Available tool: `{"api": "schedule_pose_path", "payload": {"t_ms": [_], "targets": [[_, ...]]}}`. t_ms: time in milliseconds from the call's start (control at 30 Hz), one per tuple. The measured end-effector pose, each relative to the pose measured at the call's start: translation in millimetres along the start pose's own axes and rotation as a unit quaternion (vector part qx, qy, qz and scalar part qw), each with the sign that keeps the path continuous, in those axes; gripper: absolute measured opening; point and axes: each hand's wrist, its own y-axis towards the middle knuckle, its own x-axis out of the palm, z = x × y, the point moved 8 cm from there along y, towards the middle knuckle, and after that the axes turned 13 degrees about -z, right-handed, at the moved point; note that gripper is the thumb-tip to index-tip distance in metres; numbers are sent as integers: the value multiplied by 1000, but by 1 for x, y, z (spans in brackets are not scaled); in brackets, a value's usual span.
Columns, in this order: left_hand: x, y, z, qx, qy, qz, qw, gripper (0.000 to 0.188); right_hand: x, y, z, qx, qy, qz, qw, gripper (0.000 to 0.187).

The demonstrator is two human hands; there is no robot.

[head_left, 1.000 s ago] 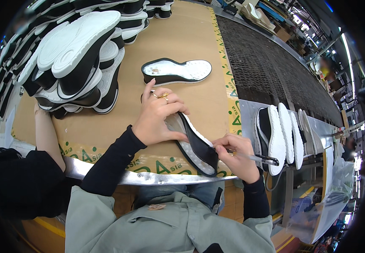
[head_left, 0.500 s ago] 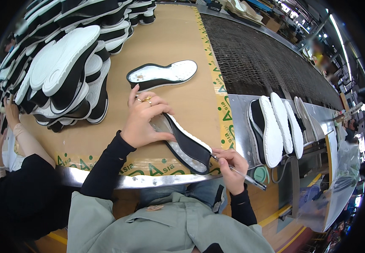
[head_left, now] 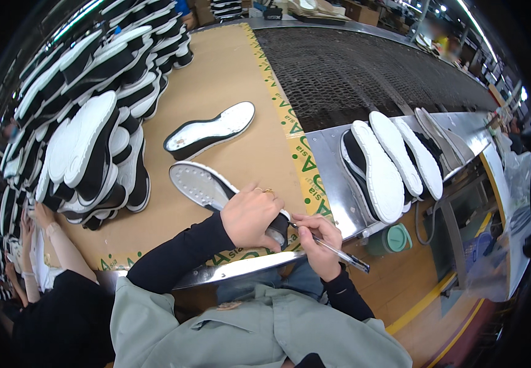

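The left hand (head_left: 253, 218) is clasped over the near half of a black-and-white shoe sole (head_left: 198, 184), thumb toward the near end. The sole lies aslant over the brown tabletop (head_left: 167, 236), its rounded, studded far end pointing away to the left and its near end close to the front edge. The right hand (head_left: 319, 245) grips a clear-barrelled pen (head_left: 344, 256) between thumb and fingers; the pen tip is at the near end of the sole, though exact contact cannot be confirmed.

A second shoe sole (head_left: 213, 132) rests beyond the first, inner face up, separate from both hands. A tall stack of soles (head_left: 84, 147) occupies the left side. To the right, a row of white soles (head_left: 379, 175) leans on a metal ledge (head_left: 331, 156). Black mesh (head_left: 351, 67) extends behind this ledge. Yellow tape (head_left: 314, 184) borders the tabletop.
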Motion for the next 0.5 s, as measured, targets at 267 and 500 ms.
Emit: {"api": "schedule_pose_path", "payload": {"t_ms": [267, 500], "targets": [[-41, -24, 7, 18, -143, 137, 980, 68, -6, 13, -35, -71, 34, 14, 997, 10], [-78, -48, 8, 29, -262, 255, 930, 69, -18, 39, -111, -202, 4, -14, 979, 6]]}}
